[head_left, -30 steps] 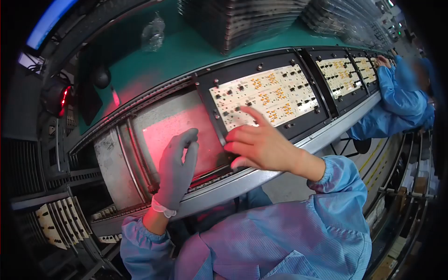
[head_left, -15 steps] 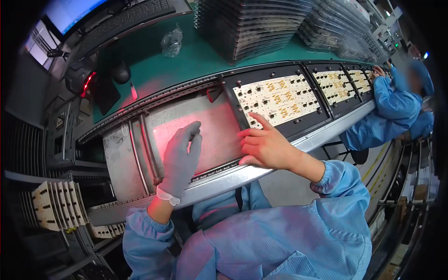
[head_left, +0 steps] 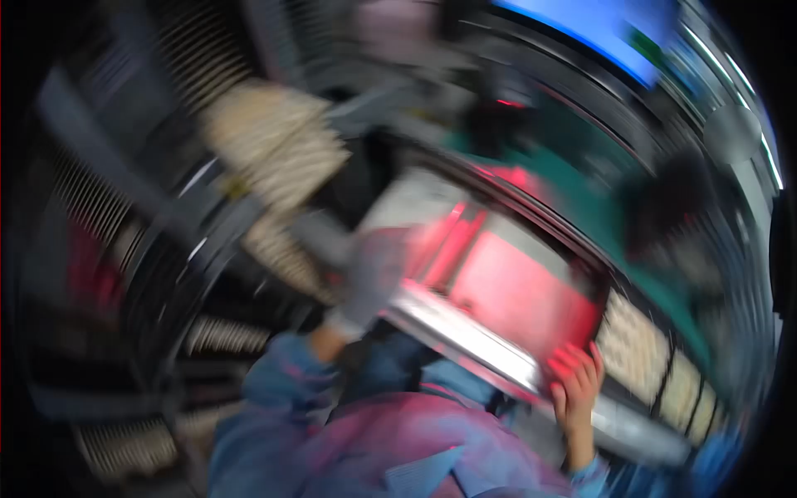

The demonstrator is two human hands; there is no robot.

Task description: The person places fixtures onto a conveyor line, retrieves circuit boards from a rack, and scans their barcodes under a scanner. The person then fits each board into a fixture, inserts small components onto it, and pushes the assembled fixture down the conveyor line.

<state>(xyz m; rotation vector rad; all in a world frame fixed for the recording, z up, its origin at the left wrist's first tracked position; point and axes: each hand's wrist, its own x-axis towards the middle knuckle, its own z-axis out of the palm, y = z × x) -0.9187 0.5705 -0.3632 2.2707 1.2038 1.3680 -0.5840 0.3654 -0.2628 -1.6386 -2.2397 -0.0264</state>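
My left hand [head_left: 375, 270], in a grey glove, is at the left end of the conveyor, over the near metal rail [head_left: 469, 336]. Motion blur smears its fingers. My bare right hand [head_left: 579, 386] is open, its fingers a little apart, at the near left corner of a dark frame holding pale circuit boards [head_left: 635, 340]. Between my hands lies the conveyor's metal bed [head_left: 519, 290], lit red.
Pale boards stand stacked in a rack [head_left: 282, 149] on the left, with more boards [head_left: 129, 444] lower down. Beyond the conveyor is a green work surface [head_left: 573, 149] with a bright monitor [head_left: 589, 33] behind it. Further dark frames with boards [head_left: 687, 386] continue to the right.
The view has swung left and blurred, bringing the board rack closer to the middle. My left hand has moved left from above the bed toward the rack; my right hand stays by the frame.
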